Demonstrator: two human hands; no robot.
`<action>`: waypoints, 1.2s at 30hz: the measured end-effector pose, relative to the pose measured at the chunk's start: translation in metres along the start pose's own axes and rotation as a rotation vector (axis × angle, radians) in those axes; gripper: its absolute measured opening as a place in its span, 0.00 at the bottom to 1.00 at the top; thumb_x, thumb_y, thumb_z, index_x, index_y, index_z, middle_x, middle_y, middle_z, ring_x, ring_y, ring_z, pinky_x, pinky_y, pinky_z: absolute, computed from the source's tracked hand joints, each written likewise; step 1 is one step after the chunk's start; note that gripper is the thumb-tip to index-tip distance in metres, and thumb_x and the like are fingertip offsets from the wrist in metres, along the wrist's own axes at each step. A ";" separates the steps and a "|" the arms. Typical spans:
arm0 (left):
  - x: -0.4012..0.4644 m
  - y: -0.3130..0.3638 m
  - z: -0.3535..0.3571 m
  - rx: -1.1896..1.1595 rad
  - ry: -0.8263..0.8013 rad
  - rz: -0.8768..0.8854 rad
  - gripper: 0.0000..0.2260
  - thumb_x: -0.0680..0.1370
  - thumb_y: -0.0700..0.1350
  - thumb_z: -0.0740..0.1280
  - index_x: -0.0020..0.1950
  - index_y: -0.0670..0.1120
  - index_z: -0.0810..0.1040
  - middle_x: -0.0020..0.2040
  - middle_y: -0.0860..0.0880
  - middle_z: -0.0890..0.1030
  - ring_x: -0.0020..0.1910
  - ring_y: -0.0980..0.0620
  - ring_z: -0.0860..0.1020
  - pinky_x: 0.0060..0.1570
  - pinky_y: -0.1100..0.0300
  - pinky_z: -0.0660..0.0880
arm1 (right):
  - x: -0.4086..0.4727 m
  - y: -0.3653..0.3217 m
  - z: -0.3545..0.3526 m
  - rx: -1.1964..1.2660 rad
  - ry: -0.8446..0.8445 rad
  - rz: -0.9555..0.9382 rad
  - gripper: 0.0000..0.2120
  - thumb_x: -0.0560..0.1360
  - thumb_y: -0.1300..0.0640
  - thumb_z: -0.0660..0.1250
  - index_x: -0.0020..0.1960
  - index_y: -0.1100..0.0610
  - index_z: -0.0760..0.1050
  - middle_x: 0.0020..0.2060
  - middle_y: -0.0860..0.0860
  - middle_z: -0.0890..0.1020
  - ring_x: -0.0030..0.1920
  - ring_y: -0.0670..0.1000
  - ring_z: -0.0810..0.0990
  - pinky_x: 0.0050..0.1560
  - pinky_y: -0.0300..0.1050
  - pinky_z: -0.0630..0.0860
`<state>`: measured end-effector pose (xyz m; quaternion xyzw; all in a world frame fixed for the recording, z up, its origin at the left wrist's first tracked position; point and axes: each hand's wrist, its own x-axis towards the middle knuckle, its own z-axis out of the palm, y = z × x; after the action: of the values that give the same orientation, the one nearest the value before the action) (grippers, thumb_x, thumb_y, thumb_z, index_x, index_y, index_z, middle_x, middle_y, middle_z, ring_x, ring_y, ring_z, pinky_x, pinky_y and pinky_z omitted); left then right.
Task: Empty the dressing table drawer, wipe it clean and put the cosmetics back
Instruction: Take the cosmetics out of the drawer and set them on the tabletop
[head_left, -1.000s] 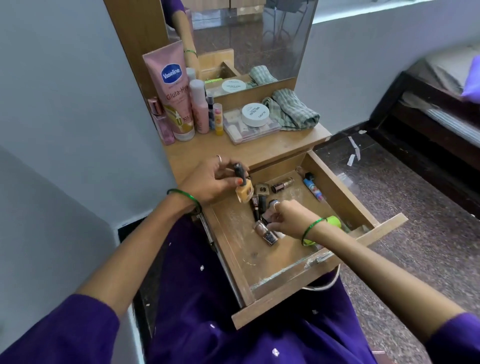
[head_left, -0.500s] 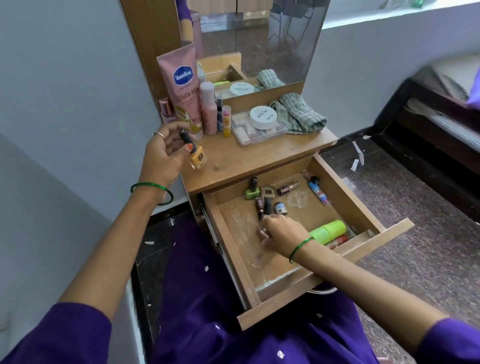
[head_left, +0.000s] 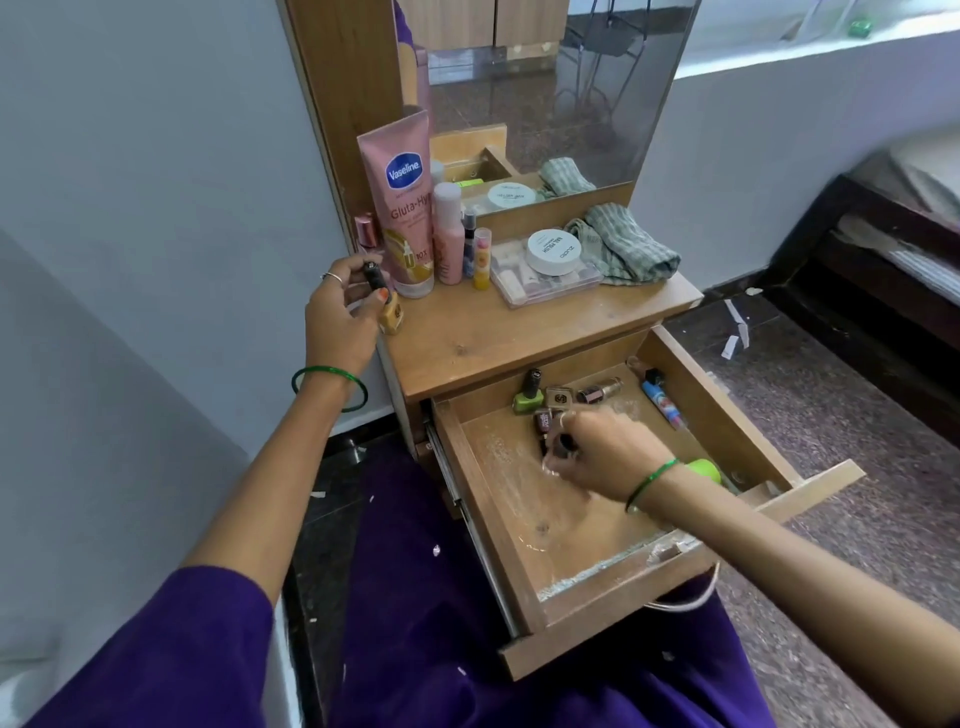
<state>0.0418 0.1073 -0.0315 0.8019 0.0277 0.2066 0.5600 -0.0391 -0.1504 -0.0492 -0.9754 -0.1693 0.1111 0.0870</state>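
Left hand (head_left: 340, 317): fingers curled round the black cap of a yellow nail-polish bottle (head_left: 390, 310), held at the left edge of the dressing table top (head_left: 498, 332), left of centre frame. Bottle's long axis runs up-left to down-right, cap uppermost, amber glass base lowest and at or just above the wood; contact cannot be told.

Right hand (head_left: 597, 457): curled over small dark bottles (head_left: 563, 442) in the open drawer (head_left: 524, 551), centre frame. Fingers hide most of them; count and exact hold unclear.

Drawer contents, upper part: green nail-polish bottle (head_left: 529, 396) upright, black cap up; maroon bottle (head_left: 543, 420) beside the hand; square brown-capped item (head_left: 559, 397); brown bottle (head_left: 600, 389) lying on its side, long axis left to right; blue printed tube (head_left: 661, 404) along the right wall. Lime-green container (head_left: 705, 470) mostly hidden behind the right wrist. Drawer floor dusty, whitish smears.

Table top, rear: pink Vaseline tube (head_left: 408, 208), pink spray bottle (head_left: 448, 234), clear case (head_left: 540, 280) bearing a white jar (head_left: 554, 252), checked cloth (head_left: 623, 244).
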 end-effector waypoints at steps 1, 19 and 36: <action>0.001 -0.001 0.001 0.010 0.001 0.004 0.15 0.76 0.33 0.64 0.60 0.47 0.75 0.54 0.50 0.79 0.49 0.60 0.78 0.53 0.70 0.74 | 0.005 -0.001 -0.011 0.042 0.031 -0.005 0.06 0.73 0.52 0.66 0.47 0.54 0.76 0.45 0.49 0.76 0.44 0.50 0.76 0.41 0.42 0.72; -0.007 -0.017 0.014 0.135 0.150 -0.045 0.13 0.76 0.41 0.69 0.59 0.38 0.78 0.48 0.49 0.78 0.44 0.56 0.76 0.38 0.81 0.69 | 0.127 -0.079 -0.064 0.277 0.296 -0.040 0.09 0.70 0.59 0.71 0.46 0.61 0.74 0.42 0.53 0.75 0.43 0.50 0.71 0.39 0.36 0.63; -0.009 -0.008 0.033 0.125 0.256 -0.111 0.11 0.76 0.42 0.69 0.56 0.39 0.78 0.44 0.51 0.76 0.38 0.60 0.74 0.36 0.79 0.69 | 0.146 -0.093 -0.050 0.743 0.358 0.074 0.15 0.70 0.66 0.70 0.56 0.62 0.71 0.43 0.51 0.74 0.43 0.46 0.73 0.40 0.30 0.69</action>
<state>0.0468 0.0790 -0.0513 0.7994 0.1560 0.2739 0.5114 0.0780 -0.0201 -0.0096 -0.8870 -0.0649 -0.0039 0.4572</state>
